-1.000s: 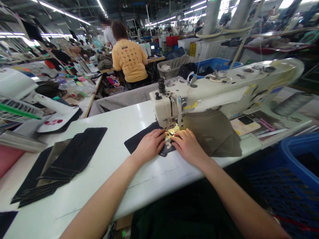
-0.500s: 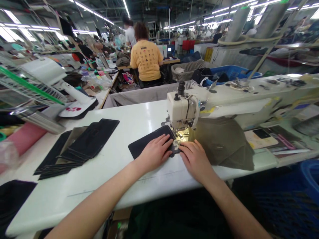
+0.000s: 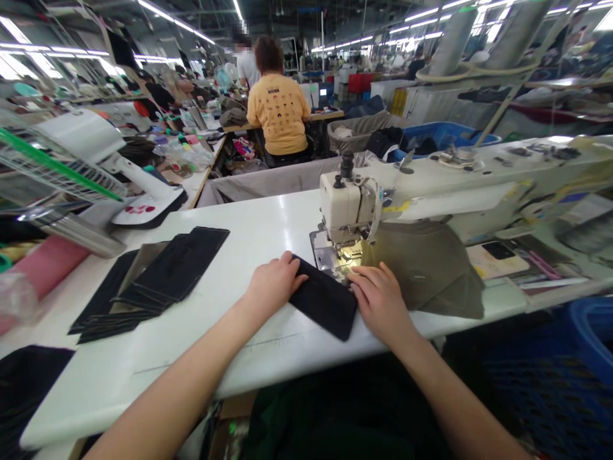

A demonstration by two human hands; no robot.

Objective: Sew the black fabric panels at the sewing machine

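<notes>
A flat black fabric piece lies at a slant on the white table, in front of the sewing machine's needle plate. My left hand pinches its upper left end between thumb and fingers. At its right edge, close by the lit presser foot, my right hand has the fingertips closed on the corner; the thumb is partly hidden. The sewing machine head stands just beyond both hands. Olive fabric lies under the machine arm, right of my right hand.
A fanned stack of black fabric pieces lies on the left of the table. Farther left stand a white desk fan and a steel flask. A phone rests at right. One person in a yellow shirt sits ahead.
The black fabric piece has come out from beside the presser foot toward me and turned clockwise. My left hand has drawn back left with its end; my right hand has barely moved.
</notes>
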